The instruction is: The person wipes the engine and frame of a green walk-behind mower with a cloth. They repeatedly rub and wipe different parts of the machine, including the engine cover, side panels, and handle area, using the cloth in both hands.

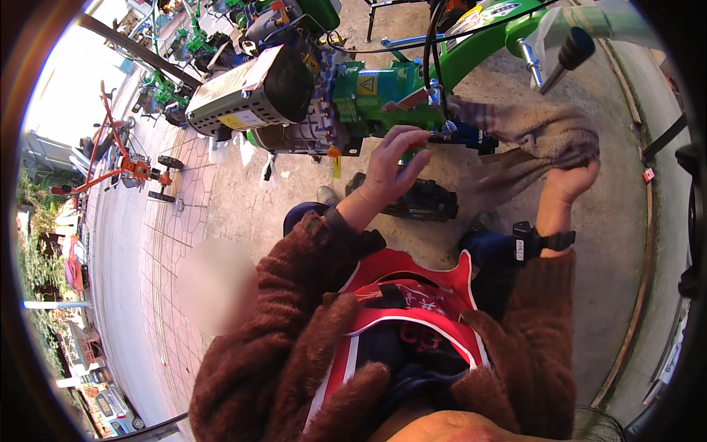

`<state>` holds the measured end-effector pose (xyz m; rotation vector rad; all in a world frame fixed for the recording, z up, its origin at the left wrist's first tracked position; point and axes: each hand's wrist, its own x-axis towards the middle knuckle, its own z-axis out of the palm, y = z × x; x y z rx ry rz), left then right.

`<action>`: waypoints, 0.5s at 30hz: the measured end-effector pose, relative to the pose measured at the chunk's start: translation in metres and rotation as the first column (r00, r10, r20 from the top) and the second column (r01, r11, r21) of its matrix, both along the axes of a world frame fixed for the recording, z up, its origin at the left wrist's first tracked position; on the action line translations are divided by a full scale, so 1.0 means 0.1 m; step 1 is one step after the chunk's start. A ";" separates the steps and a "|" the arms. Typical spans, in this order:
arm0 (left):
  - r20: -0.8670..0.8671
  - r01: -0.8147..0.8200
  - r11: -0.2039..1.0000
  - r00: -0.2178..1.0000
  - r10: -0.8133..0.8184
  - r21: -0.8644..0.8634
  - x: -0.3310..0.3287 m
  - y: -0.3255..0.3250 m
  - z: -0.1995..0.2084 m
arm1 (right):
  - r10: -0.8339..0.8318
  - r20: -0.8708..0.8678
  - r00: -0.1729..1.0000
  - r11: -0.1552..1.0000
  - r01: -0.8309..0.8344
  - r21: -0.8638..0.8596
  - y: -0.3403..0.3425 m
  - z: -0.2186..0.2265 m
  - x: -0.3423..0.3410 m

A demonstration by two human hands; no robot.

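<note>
A brown-grey cloth (pixel 556 136) hangs from my right hand (pixel 576 180), which is closed on it. Its left part is smeared by motion and lies close to the machine's dark blue fitting (pixel 475 138). My left hand (pixel 394 166) is just below the green gearbox housing (pixel 375 92), fingers loosely bent and thumb apart, with nothing seen in it. Whether its fingertips touch the machine I cannot tell. This machine looks like a walk-behind tiller, with a slotted muffler cover (pixel 239 92) on its left and a black tyre (pixel 423 200) beneath.
A green handlebar arm (pixel 486 48) rises at the upper right, with a black-knobbed lever (pixel 571 55) and dark cables. More green machines (pixel 195 44) stand at the upper left. An orange-red wheeled machine (pixel 136 169) is on the paving. A long floor edge (pixel 639 243) runs along the right.
</note>
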<state>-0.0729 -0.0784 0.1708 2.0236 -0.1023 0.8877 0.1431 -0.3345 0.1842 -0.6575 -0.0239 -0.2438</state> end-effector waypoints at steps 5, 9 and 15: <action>0.110 0.043 0.993 0.992 -0.055 0.108 0.12 -0.06 -0.15 | 0.303 0.059 0.951 0.949 -0.296 -0.105 -0.10 0.17 -0.37; 0.171 0.105 0.985 0.977 -0.128 0.134 0.16 -0.29 -0.19 | 0.618 0.200 0.760 0.730 -0.460 -0.506 0.24 0.24 -0.79; 0.080 0.183 0.873 0.983 -0.164 -0.453 -0.05 -0.56 -0.24 | 0.856 0.061 0.514 0.408 -0.597 -0.691 0.84 0.31 -1.33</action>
